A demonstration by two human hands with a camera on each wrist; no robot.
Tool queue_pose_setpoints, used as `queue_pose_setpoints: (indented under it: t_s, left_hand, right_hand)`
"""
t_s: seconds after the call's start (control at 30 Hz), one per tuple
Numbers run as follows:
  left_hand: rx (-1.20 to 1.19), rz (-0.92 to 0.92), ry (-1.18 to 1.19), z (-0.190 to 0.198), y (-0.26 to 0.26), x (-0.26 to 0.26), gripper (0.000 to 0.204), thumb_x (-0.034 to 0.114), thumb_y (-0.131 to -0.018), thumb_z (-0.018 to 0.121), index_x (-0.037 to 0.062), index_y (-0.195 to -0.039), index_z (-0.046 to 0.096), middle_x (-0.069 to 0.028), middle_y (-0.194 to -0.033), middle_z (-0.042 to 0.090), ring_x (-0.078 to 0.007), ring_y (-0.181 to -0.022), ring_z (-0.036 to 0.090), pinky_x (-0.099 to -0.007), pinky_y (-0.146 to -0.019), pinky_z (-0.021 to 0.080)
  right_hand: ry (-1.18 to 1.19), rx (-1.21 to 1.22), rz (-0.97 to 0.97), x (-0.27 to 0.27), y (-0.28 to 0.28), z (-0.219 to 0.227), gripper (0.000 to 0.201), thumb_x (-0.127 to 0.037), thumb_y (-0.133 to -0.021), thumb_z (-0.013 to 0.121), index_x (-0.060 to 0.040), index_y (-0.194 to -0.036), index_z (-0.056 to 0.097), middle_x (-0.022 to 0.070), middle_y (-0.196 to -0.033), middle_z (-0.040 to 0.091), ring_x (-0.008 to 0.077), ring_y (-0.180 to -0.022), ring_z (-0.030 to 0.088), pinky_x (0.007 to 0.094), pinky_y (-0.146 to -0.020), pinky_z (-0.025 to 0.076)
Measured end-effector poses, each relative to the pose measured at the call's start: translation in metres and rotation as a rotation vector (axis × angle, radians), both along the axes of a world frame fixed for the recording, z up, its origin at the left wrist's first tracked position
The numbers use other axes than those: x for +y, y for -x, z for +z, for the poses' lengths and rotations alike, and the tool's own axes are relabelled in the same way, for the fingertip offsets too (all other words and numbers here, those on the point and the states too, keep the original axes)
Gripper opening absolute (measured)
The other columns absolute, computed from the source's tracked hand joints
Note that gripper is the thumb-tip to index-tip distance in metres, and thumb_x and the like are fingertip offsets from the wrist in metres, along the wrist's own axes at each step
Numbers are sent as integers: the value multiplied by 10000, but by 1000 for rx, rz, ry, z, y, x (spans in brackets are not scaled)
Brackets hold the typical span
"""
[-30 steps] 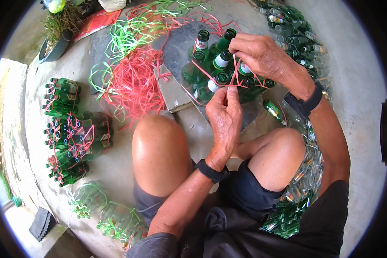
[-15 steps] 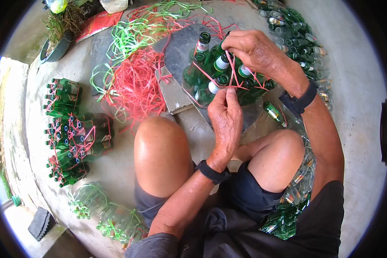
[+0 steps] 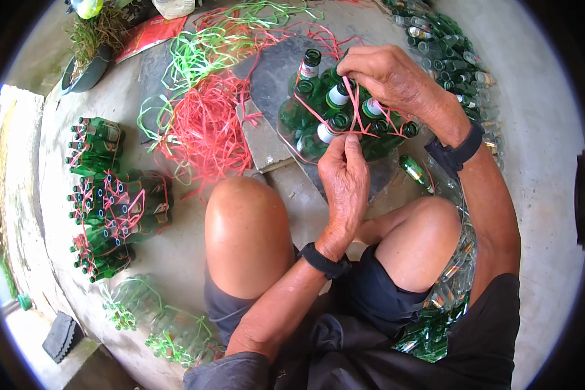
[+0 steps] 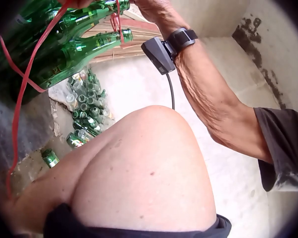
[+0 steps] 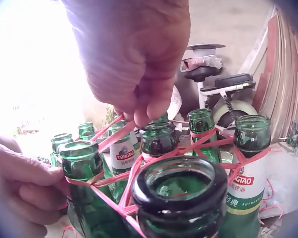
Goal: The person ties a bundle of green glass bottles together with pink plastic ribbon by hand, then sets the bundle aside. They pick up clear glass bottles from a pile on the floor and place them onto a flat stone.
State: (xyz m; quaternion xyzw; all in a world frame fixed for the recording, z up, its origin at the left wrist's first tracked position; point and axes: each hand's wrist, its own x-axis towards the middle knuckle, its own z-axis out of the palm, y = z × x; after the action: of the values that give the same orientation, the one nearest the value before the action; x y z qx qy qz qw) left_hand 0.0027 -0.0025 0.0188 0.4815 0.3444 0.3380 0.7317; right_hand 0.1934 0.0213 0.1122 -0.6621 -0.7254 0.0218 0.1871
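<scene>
Several green glass beer bottles [image 3: 311, 60] stand upright in a cluster, their necks laced together with pink plastic strap [image 5: 107, 197]. My right hand [image 3: 396, 77] pinches a length of that strap between thumb and fingers, pulling it up taut above the bottle mouths. Low at the near side of the cluster, my left hand [image 3: 346, 170] pinches the strap by a bottle neck with thumb and forefinger. In the right wrist view the left fingertips [image 5: 49, 176] sit right beside a bottle neck. A loose strap end [image 4: 21, 106] hangs down in the left wrist view.
A tangled heap of pink strap [image 3: 208, 123] and green strap [image 3: 198, 55] lies left of the bottles. Tied green bundles [image 3: 120, 201] stand farther left, clear bottles with green ties [image 3: 166, 318] below them. Loose bottles [image 3: 445, 55] line the right side. A paving slab [image 3: 260, 140] lies close by.
The right hand has moved slightly left and up with the strap, then held nearly still. The left hand keeps its pinch by the bottle neck.
</scene>
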Motion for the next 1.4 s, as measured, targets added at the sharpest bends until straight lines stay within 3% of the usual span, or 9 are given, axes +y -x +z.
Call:
queue_pose_setpoints:
  t_s: [0.07, 0.27, 0.4, 0.47, 0.77, 1.0, 1.07, 1.3, 1.4]
  left_hand:
    - [-6, 4, 18, -2, 1, -1, 333, 215, -1122, 560, -66, -1077, 733, 50, -789, 538, -55, -707, 409, -268, -601, 361]
    - [17, -2, 29, -2, 2, 0, 330, 208, -1119, 562, -65, -1055, 738, 48, -791, 546, -54, -723, 417, -259, -622, 368]
    - [-13, 4, 16, -1, 1, -1, 287, 152, -1119, 549, -77, -1033, 699, 25, -764, 526, -74, -723, 430, -286, -622, 407]
    - [2, -8, 27, -2, 1, 0, 286, 151, -1120, 550, -77, -1031, 699, 24, -771, 529, -74, -727, 432, -288, -623, 407]
    - [0, 15, 34, -1, -1, -1, 284, 152, -1117, 551, -74, -1036, 702, 21, -772, 536, -80, -731, 444, -289, -636, 418]
    - [9, 2, 37, -2, 0, 0, 331, 217, -1116, 573, -64, -1086, 744, 45, -808, 569, -57, -728, 440, -266, -624, 374]
    - [-1, 4, 33, -3, -1, -1, 322, 209, -1115, 575, -63, -1082, 744, 47, -803, 566, -52, -723, 433, -266, -617, 368]
    - [-15, 8, 51, -2, -3, -2, 319, 199, -1119, 568, -66, -1080, 740, 38, -819, 580, -55, -739, 443, -254, -633, 384]
    - [-27, 42, 9, -1, -5, -3, 281, 150, -1120, 552, -66, -1009, 694, 31, -749, 518, -72, -699, 424, -291, -593, 389]
  right_hand:
    - [-19, -4, 42, 4, 2, -1, 142, -27, -883, 676, -4, -1016, 721, 186, -914, 719, 418, -897, 698, 461, -778, 560]
    - [114, 142, -8, 6, -10, -3, 113, -34, -911, 709, 33, -1003, 705, 149, -912, 719, 333, -845, 690, 406, -778, 550]
    - [96, 122, 30, 7, -16, -3, 120, -34, -914, 711, 36, -1011, 705, 150, -909, 718, 325, -817, 688, 412, -765, 553]
    - [173, 162, -39, 6, -13, 2, 123, -22, -906, 709, 37, -1013, 703, 155, -910, 719, 316, -816, 692, 412, -770, 552]
    - [89, 54, 50, 10, -11, -1, 127, -8, -890, 706, 38, -1008, 693, 161, -908, 704, 334, -878, 684, 415, -808, 542]
    - [148, 150, 43, 13, -15, -1, 131, -4, -888, 708, 40, -1010, 691, 155, -903, 697, 317, -851, 671, 408, -794, 536]
    - [147, 168, 32, 13, -17, -1, 142, -38, -883, 683, 10, -1008, 731, 187, -914, 743, 375, -883, 722, 437, -782, 571]
    - [92, 115, 96, 14, -18, -3, 143, -43, -880, 692, 8, -1010, 721, 186, -931, 743, 387, -891, 718, 443, -791, 572]
    - [75, 103, 112, 14, -16, -3, 142, -38, -878, 696, 5, -1011, 717, 186, -941, 742, 392, -904, 716, 445, -800, 573]
